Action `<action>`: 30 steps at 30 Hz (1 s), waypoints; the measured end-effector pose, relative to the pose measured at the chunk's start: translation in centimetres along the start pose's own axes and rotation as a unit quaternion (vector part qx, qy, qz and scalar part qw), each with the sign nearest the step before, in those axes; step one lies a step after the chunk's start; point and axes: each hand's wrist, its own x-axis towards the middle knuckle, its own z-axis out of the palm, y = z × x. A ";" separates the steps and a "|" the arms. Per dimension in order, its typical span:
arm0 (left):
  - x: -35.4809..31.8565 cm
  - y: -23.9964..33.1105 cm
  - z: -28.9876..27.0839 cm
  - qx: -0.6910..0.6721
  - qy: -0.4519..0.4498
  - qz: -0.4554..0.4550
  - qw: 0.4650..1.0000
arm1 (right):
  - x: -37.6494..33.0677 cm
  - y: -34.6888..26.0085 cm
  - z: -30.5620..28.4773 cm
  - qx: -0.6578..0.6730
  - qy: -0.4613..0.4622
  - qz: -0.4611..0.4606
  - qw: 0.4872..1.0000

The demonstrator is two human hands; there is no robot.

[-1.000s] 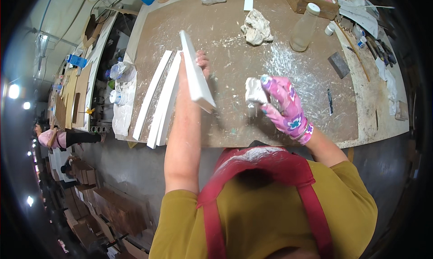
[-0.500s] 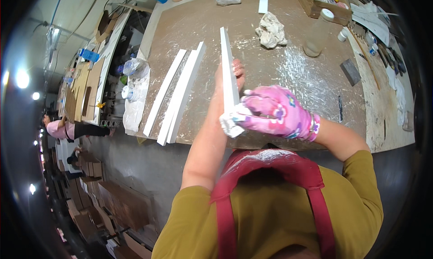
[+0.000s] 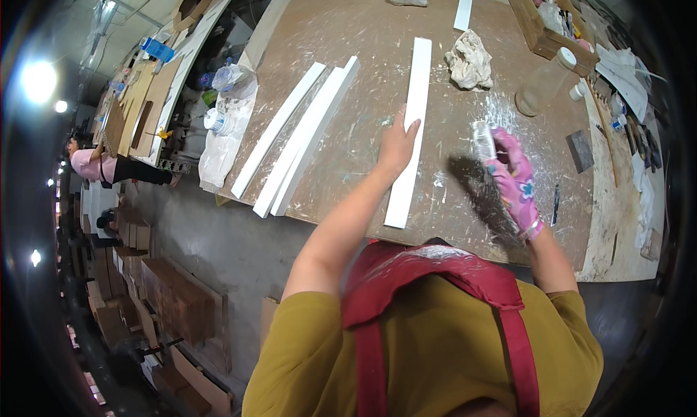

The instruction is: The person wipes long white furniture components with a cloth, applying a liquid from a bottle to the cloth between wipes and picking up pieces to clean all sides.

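One long white strip (image 3: 412, 127) lies flat on the brown desk (image 3: 348, 25), its near end at the desk's front edge, and the bare left hand (image 3: 397, 145) rests on its left side with the grip released, fingers spread flat. Left of that strip lie what look like three more white strips (image 3: 305, 134) bunched side by side, though their edges blur together. Right of the strip, the right hand (image 3: 517, 181) in one pink patterned glove is clenched around a pale cylindrical tool (image 3: 483, 140); beyond sit one crumpled rag (image 3: 469, 61) and one clear bottle (image 3: 543, 85).
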 end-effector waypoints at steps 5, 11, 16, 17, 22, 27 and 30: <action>1.7 -1.9 -5.7 0.320 0.113 0.128 0.932 | 0.6 0.3 2.1 -0.025 -0.047 0.059 0.997; 3.9 -7.5 -16.1 0.400 0.055 0.001 0.915 | 4.1 -0.4 6.2 0.134 -0.027 0.170 0.976; -1.4 -5.4 -18.3 0.140 0.114 0.099 0.979 | 9.6 -1.5 7.7 0.204 0.008 0.062 0.977; -2.7 -4.4 -18.5 0.132 0.107 0.087 0.982 | 11.1 -2.5 7.7 0.165 0.011 0.058 0.984; -6.5 -3.3 -19.0 0.141 0.136 0.109 0.975 | 14.8 -10.4 10.1 0.128 -0.035 0.011 0.991; -8.5 -3.5 -18.2 0.058 0.149 0.089 0.983 | 14.8 -6.4 11.6 -0.075 -0.025 -0.097 0.992; -9.6 -2.9 -18.0 -0.030 0.171 0.074 0.982 | 13.6 0.3 11.8 -0.224 -0.016 -0.098 0.969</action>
